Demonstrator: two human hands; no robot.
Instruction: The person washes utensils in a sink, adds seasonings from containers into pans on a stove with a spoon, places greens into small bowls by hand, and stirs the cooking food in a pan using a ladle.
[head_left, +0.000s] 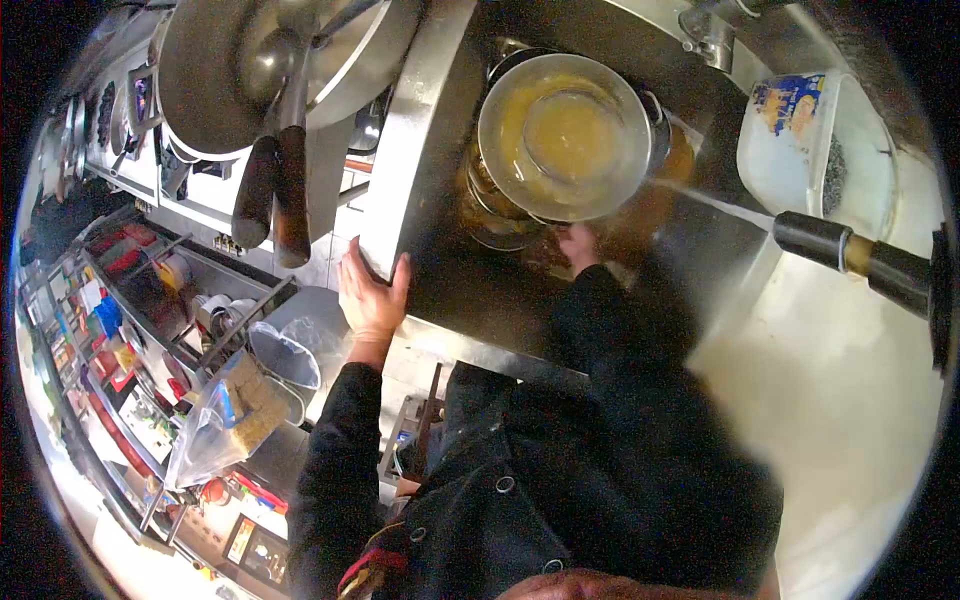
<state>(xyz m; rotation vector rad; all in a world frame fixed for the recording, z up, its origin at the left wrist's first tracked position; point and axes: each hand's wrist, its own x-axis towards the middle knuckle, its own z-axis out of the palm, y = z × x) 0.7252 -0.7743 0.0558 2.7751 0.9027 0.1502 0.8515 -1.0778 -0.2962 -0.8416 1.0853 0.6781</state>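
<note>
A round metal bowl point(575, 185) with a yellowish wet film inside sits in the steel sink point(480, 305), above other pots point(500, 225). My right hand point(577, 247) is closed at the bowl's near rim, its fingers partly hidden beneath it. A jet of water runs from the black spray nozzle point(805, 238) on the right toward the bowl's edge. My left hand point(370, 297) lies on the sink's left front corner, fingers spread and holding nothing.
A large pan point(215, 75) with dark-handled utensils point(291, 190) stands left of the sink. On the right are a white plastic tub point(785, 150) and a faucet point(710, 40). A bag point(225, 420) and cluttered shelving fill the lower left.
</note>
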